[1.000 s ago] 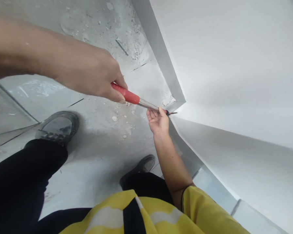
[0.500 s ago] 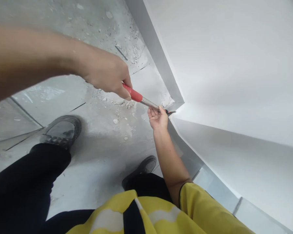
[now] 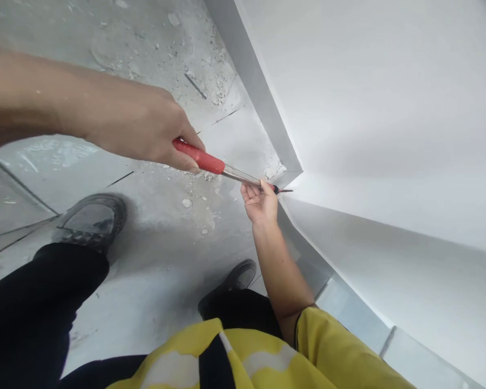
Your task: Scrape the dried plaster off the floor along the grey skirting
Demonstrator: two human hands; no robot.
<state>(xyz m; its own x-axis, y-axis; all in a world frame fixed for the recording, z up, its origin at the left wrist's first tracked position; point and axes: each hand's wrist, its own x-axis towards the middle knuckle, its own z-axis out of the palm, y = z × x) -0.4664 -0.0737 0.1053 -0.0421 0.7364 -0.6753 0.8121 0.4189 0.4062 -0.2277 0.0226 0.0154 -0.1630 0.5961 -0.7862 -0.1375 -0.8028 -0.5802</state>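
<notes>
At wall corner (image 3: 302, 174): left hand (image 3: 146, 127) grips red-handled tool (image 3: 227, 170); right hand (image 3: 261, 202) steadies tip.

1. The tool's handle (image 3: 198, 158), gripped in the left hand (image 3: 146, 127), looks like smooth red plastic with a slight sheen.
2. The tool's shaft (image 3: 243, 176), running from that handle toward the right hand (image 3: 261, 202), is bright, glossy metal.
3. The wall (image 3: 389, 108) beyond the shaft is smooth, matt white.
4. The floor (image 3: 166, 259) beneath the handle is grey, dusty and rough, strewn with pale crumbs of plaster (image 3: 186, 202).
5. The shirt (image 3: 267, 356) near the lower edge is yellow cloth.
</notes>
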